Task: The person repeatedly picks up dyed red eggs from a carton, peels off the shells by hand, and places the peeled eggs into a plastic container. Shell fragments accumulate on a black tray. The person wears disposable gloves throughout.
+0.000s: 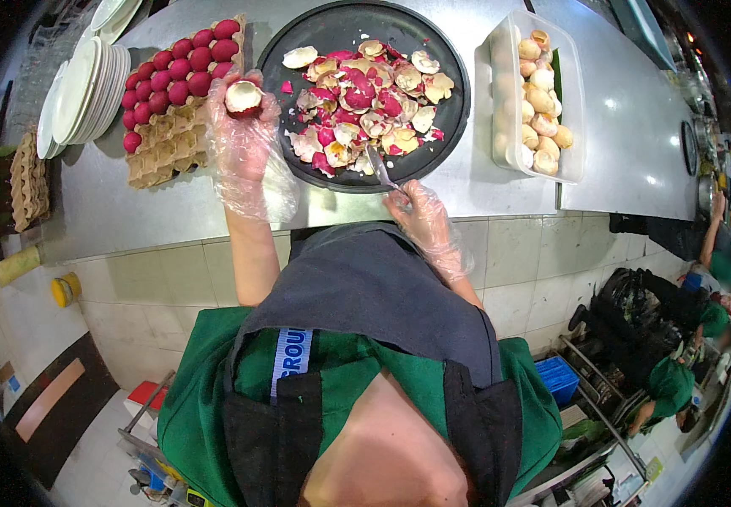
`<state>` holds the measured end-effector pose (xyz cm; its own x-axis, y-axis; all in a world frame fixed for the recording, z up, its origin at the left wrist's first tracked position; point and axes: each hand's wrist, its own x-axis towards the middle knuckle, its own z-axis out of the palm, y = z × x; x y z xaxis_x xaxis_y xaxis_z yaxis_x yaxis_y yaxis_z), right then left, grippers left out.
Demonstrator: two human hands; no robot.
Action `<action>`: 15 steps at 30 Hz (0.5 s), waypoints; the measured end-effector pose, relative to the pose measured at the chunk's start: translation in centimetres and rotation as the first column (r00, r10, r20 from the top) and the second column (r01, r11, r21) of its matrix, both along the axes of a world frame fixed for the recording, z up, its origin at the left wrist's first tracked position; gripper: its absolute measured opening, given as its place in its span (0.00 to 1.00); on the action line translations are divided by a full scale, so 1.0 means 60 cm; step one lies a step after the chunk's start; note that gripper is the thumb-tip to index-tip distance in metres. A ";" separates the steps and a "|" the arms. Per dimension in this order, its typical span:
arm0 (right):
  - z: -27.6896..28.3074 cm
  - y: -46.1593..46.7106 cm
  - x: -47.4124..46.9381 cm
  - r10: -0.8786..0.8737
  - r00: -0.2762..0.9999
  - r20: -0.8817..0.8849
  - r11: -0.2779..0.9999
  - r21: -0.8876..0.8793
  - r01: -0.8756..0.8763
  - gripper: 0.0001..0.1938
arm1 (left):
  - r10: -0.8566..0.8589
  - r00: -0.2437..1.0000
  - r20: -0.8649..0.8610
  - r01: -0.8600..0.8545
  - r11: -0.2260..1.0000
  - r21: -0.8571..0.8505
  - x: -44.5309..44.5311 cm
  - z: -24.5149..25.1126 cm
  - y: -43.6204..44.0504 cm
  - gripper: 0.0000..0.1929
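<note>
In a clear plastic glove, my left hand [245, 127] holds a red-dyed egg [243, 99] with its top broken away and its pale inside facing up. My right hand [422, 218], gloved too, grips the handle of a metal spoon [378, 166], whose bowl end rests among broken shells. Red and cream eggshell pieces [359, 95] lie heaped on a round black tray [289, 38] between and beyond my hands. Left of it, rows of red eggs [178, 68] sit in a stack of cardboard egg trays [172, 142]. Peeled eggs [544, 104] fill a clear plastic container [573, 127] on the right.
White plates [86, 95] stand stacked at the left of the metal table [150, 215]. More egg cartons [28, 184] are at the far left. A seam crosses the table right of the container. Several people in green shirts [669, 383] are at the right, beyond a metal cart.
</note>
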<state>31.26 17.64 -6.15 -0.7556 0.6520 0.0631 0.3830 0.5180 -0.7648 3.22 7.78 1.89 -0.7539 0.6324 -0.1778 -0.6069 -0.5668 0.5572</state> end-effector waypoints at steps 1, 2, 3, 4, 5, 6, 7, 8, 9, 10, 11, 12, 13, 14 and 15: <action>-0.005 -0.006 -0.001 -0.031 1.000 -0.002 0.999 -0.037 0.031 0.15 | -0.030 0.999 -0.015 0.030 0.999 0.014 0.002 0.000 0.001 0.11; -0.006 -0.011 -0.002 -0.065 0.998 0.007 0.994 -0.084 0.066 0.14 | -0.025 0.999 -0.034 0.025 1.000 -0.012 0.005 0.000 -0.001 0.10; -0.004 -0.013 -0.003 -0.097 0.995 0.018 0.987 -0.129 0.099 0.14 | 0.003 1.000 -0.004 -0.004 0.999 -0.035 0.007 0.002 -0.003 0.10; 0.002 -0.012 -0.002 -0.099 0.995 -0.016 0.977 -0.190 0.095 0.13 | -0.001 1.000 0.011 0.002 0.999 -0.034 0.009 0.004 -0.005 0.10; 0.012 -0.008 0.000 -0.103 0.993 -0.051 0.964 -0.250 0.087 0.12 | -0.006 1.000 0.016 0.006 0.999 -0.035 0.009 0.006 -0.007 0.10; 0.022 -0.004 0.001 -0.109 0.991 -0.084 0.948 -0.310 0.078 0.12 | 0.016 1.000 0.025 -0.015 0.998 -0.065 0.011 0.007 -0.007 0.10; 0.032 0.001 0.000 -0.135 0.987 -0.082 0.947 -0.302 0.105 0.12 | 0.011 1.000 0.021 -0.010 0.998 -0.054 0.011 0.008 -0.008 0.11; 0.040 0.012 -0.002 -0.161 0.984 -0.081 0.948 -0.291 0.131 0.12 | 0.060 0.997 0.038 -0.056 0.994 -0.099 0.012 0.008 -0.007 0.11; 0.047 0.021 -0.003 -0.166 0.979 -0.116 0.956 -0.263 0.131 0.12 | 0.085 0.996 0.035 -0.080 0.987 -0.137 0.013 0.007 -0.005 0.12; 0.048 0.037 -0.011 -0.132 0.991 -0.030 0.972 -0.199 0.123 0.09 | 0.078 0.995 0.064 -0.070 0.992 -0.107 0.014 0.006 -0.004 0.12; 0.049 0.046 -0.016 -0.147 0.989 0.026 0.977 -0.150 0.149 0.09 | 0.046 0.996 0.072 -0.041 0.997 -0.072 0.015 0.004 -0.002 0.12; 0.047 0.053 -0.022 -0.147 0.989 0.024 0.986 -0.081 0.148 0.09 | 0.017 0.997 0.077 -0.014 0.999 -0.036 0.015 0.002 -0.001 0.12; 0.044 0.059 -0.026 -0.143 0.990 0.018 0.990 -0.011 0.143 0.10 | 0.037 0.996 0.087 -0.032 0.998 -0.051 0.016 -0.001 0.000 0.12; 0.042 0.062 -0.026 -0.148 0.989 0.004 0.989 -0.017 0.149 0.09 | 0.058 0.994 0.095 -0.051 0.996 -0.068 0.018 -0.004 0.000 0.12; 0.040 0.066 -0.024 -0.141 0.989 0.042 0.990 0.029 0.140 0.08 | 0.058 0.996 0.074 -0.053 0.997 -0.056 0.021 -0.008 0.001 0.12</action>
